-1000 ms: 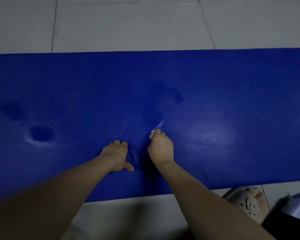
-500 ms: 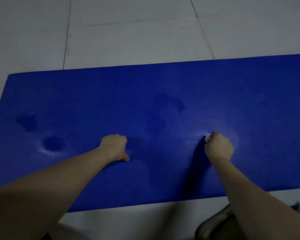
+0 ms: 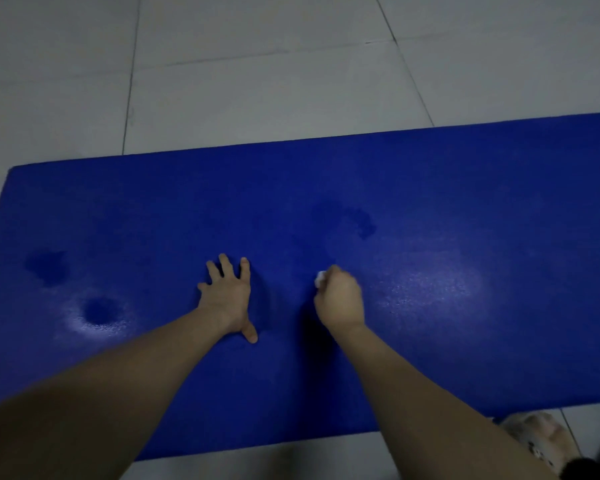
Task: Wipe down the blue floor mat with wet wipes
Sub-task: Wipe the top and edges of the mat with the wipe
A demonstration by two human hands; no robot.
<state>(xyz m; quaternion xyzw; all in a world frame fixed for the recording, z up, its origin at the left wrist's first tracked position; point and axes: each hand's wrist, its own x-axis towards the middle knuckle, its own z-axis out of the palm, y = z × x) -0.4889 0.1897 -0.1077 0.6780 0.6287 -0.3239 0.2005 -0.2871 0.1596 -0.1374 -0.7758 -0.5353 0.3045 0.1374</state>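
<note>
In our right hand (image 3: 340, 299), curled fingers pinch a small wet wipe (image 3: 320, 278) against the middle of the blue floor mat (image 3: 465, 202). Our left hand (image 3: 227, 299) lies flat on the mat nearby, fingers spread. The wipe looks soft and light, best held bunched up; the mat may slide.

I get a dim, grainy view; glare patches on the mat (image 3: 465, 202), dark shadow beside the right hand (image 3: 340, 301).
</note>
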